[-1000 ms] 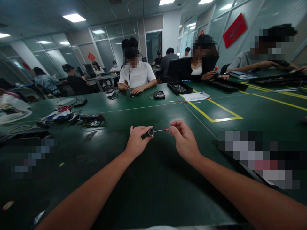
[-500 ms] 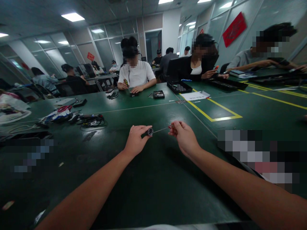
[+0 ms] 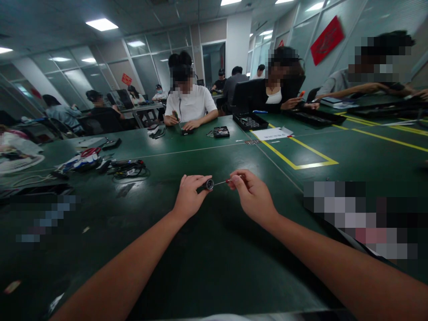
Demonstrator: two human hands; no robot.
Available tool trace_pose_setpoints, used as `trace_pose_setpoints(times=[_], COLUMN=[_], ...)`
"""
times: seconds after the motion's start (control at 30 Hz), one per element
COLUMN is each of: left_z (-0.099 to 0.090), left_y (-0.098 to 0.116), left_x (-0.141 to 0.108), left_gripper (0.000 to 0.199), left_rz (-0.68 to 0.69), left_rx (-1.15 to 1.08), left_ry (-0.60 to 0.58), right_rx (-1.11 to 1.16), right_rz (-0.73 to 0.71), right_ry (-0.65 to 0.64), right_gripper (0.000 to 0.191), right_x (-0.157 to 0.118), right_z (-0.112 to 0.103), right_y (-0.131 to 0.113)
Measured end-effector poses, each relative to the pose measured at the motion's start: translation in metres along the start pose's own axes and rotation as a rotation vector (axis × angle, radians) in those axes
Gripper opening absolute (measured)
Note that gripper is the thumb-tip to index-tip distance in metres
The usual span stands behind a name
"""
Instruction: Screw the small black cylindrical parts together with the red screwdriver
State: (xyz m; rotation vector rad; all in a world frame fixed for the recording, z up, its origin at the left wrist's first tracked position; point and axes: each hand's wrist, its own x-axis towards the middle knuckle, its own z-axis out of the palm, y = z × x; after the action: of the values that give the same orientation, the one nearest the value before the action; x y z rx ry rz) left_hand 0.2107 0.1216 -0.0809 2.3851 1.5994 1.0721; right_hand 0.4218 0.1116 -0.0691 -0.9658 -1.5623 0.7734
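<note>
Bench work viewed from head height. The left hand (image 3: 190,196) is closed on a small dark cylinder (image 3: 209,184), pinched between thumb and fingers, its round, ringed end exposed at the fingertips. The right hand (image 3: 253,194) holds a thin screwdriver (image 3: 228,181) by its red handle, the fingers drawn narrow around it. The bare shaft spans the gap between the hands and points at the exposed end of the cylinder; whether the tip touches or enters that end cannot be told. Both hands are above the green table (image 3: 187,272), the cylinder in front of the wearer, near the middle of the view.

Surroundings: to the left on the table lie dark cables (image 3: 130,169) and, just beside them, a heap (image 3: 82,162) of blue, white and red articles. Beyond the hands, a small box (image 3: 221,132) rests near a black tray (image 3: 250,127) with small parts inside. A white paper (image 3: 271,134) lies beside the tray, overlapping yellow tape (image 3: 312,166). Across the table, a person in a white shirt (image 3: 197,100) holds a small tool in one hand, with a black object (image 3: 187,132) below. To the right of that person, another in a dark jacket (image 3: 259,96) holds an orange-ended tool (image 3: 302,94).
</note>
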Motion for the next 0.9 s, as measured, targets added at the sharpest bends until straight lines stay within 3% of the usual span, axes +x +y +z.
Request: trace_pose_setpoints(times=[0.53,0.7,0.9], left_z=[0.001,0.000,-0.001], left_y=[-0.001,0.002,0.003], left_x=[0.000,0.001,0.000], left_gripper=[0.037,0.037,0.036], left_rz=[-0.029,-0.064,-0.075], left_rx=[0.002,-0.001,-0.025], left_ry=[0.018,0.003,-0.021], right_rx=[-0.099,-0.127,-0.141], right_rz=[-0.023,0.005,-0.063], right_ry=[0.008,0.070,0.128], right_gripper=[0.021,0.024,0.023], right_x=[0.000,0.002,0.004], right_z=[0.001,-0.004,-0.009], right_y=[0.003,0.000,-0.004])
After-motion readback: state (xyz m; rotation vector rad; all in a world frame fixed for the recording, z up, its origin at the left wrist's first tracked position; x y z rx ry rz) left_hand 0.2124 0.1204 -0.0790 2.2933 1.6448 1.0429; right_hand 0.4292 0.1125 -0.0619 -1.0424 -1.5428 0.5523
